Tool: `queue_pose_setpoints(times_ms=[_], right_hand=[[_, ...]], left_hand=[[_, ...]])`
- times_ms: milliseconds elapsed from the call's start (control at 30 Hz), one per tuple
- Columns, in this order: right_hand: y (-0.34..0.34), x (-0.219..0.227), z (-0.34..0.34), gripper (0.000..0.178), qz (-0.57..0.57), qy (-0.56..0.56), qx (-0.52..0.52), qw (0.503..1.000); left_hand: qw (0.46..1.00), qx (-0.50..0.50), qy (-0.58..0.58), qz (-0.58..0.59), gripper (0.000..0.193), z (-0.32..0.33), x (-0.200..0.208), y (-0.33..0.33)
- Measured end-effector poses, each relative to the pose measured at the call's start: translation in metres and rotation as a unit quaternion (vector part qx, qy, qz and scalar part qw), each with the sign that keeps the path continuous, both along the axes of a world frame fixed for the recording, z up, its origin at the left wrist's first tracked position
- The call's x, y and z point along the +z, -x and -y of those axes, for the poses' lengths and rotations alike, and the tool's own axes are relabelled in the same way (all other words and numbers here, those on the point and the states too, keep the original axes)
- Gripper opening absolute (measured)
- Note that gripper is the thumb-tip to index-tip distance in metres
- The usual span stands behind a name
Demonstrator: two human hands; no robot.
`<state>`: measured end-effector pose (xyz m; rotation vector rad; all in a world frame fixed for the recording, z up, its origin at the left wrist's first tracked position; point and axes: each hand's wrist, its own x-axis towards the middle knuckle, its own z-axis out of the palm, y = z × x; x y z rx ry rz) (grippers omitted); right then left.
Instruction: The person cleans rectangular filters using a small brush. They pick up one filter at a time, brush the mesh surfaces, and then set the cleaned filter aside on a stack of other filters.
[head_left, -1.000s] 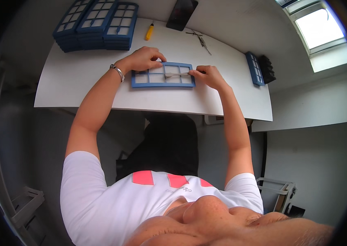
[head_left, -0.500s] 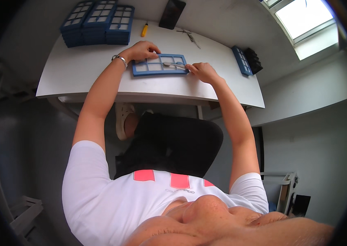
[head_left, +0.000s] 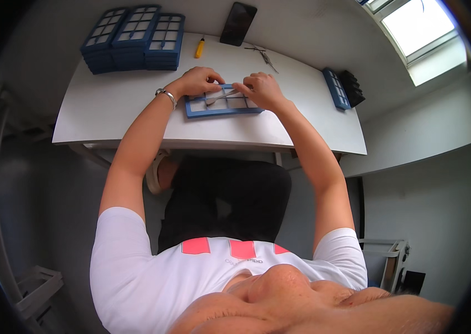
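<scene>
A flat rectangular filter [head_left: 225, 111] with a blue grid frame and white panels lies on the white table in front of me. My left hand [head_left: 197, 82] rests at its far left side, fingers bent and closed on the frame's far edge. In my right hand [head_left: 262, 91], above the filter's right part, is a slim grey tool [head_left: 220, 98] with a wider flat tip. The tip points left and lies over a panel in the filter's left half. Whether that tip is a brush or a blade is too small to tell.
Stacks of similar blue filters [head_left: 135, 39] stand at the table's far left. Behind my hands lie a yellow-handled tool [head_left: 200, 48], a dark phone-like slab [head_left: 238, 24] and a thin metal tool [head_left: 266, 58]. Another blue filter [head_left: 336, 89] sits far right, beside a black ribbed object [head_left: 353, 89].
My right hand has moved left and a little farther over the filter, carrying the tool tip from the middle panels to the left ones. The left hand stays at the far edge.
</scene>
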<state>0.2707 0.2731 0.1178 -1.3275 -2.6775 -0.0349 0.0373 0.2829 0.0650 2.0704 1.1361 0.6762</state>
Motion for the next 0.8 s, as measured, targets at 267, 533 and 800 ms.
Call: queue_pose_setpoints(times_ms=[267, 533, 800], right_hand=[[0.01, -0.009, -0.018, 0.04, -0.057, -0.006, 0.126, 0.99], [-0.011, -0.016, -0.04, 0.035, -0.15, 0.037, 0.044, 0.987], [-0.021, -0.021, -0.029, 0.032, -0.183, 0.139, -0.001, 0.973]], left_hand=[[0.998, 0.01, -0.035, -0.042, 0.033, -0.002, -0.003, 0.0], [0.998, 0.037, -0.035, -0.041, 0.028, -0.005, -0.005, -0.001], [0.997, 0.038, -0.017, -0.067, 0.029, -0.007, 0.0, -0.002]])
